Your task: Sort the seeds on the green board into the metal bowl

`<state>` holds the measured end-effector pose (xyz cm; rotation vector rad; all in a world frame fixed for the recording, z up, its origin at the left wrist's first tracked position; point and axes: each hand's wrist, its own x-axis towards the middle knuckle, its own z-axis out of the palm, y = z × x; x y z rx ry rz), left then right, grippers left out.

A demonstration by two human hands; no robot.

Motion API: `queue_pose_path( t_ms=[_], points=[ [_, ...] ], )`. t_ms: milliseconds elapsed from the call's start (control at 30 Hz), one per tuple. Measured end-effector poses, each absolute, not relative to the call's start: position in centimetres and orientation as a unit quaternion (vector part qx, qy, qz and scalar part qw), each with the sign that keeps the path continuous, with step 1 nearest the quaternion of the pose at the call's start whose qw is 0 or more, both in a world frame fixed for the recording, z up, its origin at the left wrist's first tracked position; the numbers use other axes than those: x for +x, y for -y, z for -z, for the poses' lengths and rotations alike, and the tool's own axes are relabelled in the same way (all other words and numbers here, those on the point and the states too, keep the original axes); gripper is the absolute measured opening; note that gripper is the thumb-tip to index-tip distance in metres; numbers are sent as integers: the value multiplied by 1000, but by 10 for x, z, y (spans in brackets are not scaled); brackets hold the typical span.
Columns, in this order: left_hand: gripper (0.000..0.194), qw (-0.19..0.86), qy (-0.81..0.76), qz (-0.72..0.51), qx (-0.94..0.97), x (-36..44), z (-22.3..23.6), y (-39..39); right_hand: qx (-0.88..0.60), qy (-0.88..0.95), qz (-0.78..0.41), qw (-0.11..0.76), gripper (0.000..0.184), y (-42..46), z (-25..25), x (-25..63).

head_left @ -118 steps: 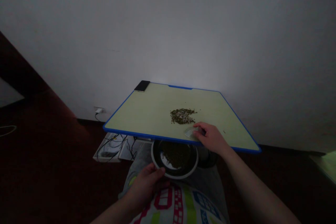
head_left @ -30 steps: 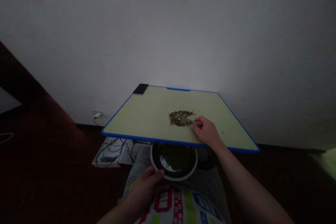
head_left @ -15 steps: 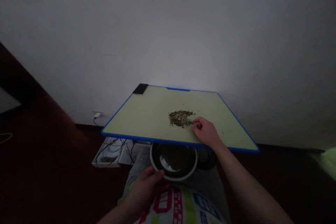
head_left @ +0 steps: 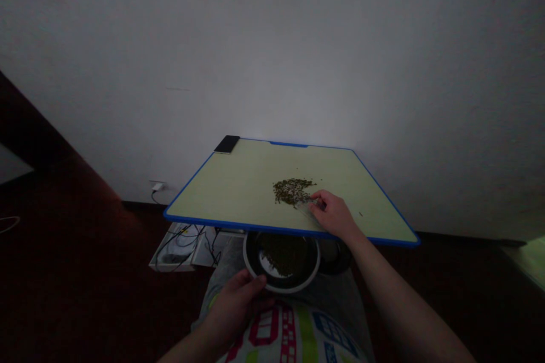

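Indoors, in dim light, a person's right hand (head_left: pixel 334 214) pinches a thin, see-through piece (head_left: pixel 303 207) low over a pale, blue-edged table (head_left: pixel 238 193), at the near margin of a scatter of small dark-green grains (head_left: pixel 289 188). That grip is pressed together, thumb and fingertips on the right-hand end of the piece, whose exact shape is too blurred to tell. The left hand (head_left: pixel 238 295) holds a round, pale-rimmed bowl (head_left: pixel 307 282) below the table's near edge, thumb at the near-left rim, the other fingers partly out of sight. More grains (head_left: pixel 285 253) lie in the bowl, leaving a bright patch of its bottom bare. Judging by looks, the clear piece should be light and somewhat bendy, perhaps slick, best taken at the end away from the grains. The grains look hard and loose, likely to roll apart under a quick push and awkward to lift one by one. The bowl appears stiff and of modest weight; its rim offers the surest hold, and a level one guards against spilling. A dark, flat device (head_left: pixel 227 144) rests at the table's far-left corner
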<state>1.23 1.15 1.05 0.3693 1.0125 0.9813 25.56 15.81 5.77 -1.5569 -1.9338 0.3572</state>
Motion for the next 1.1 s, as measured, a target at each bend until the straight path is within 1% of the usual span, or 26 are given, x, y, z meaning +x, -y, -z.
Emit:
queue_pose_path(
  t_ms=[267,467,900,1100],
  points=[
    [36,744,-463,-450,173,12,-11,-12,-595,726,-132,319,21,-158,-57,256],
    [40,740,-469,-450,175,13,-15,-11,-596,730,-126,310,22,-159,-57,255],
    [34,744,-461,-447,185,11,-12,-11,-601,729,-109,309,20,-159,-58,252],
    [36,745,-459,-449,181,11,-8,-11,-612,713,-114,323,18,-158,-58,254]
  ],
)
